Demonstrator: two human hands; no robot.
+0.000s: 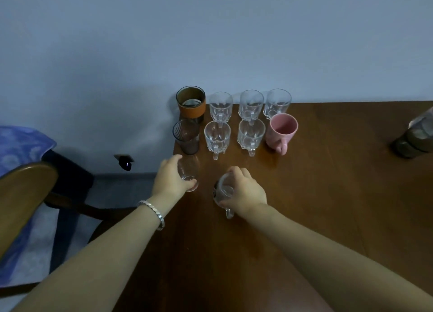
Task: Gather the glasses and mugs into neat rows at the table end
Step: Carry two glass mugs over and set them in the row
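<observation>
Left hand (169,179) is wrapped around an empty clear tumbler (187,174) and right hand (243,191) grips an empty glass mug (223,193), both near the desk (328,194) corner, right in front of two rows of empty glass mugs (251,134), tumblers and a pink mug (282,132).

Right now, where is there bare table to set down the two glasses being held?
Free: the third row, in front of the clear mugs and pink mug, and the broad tabletop right toward the bottle. Crowded: the two rows against the wall.
</observation>
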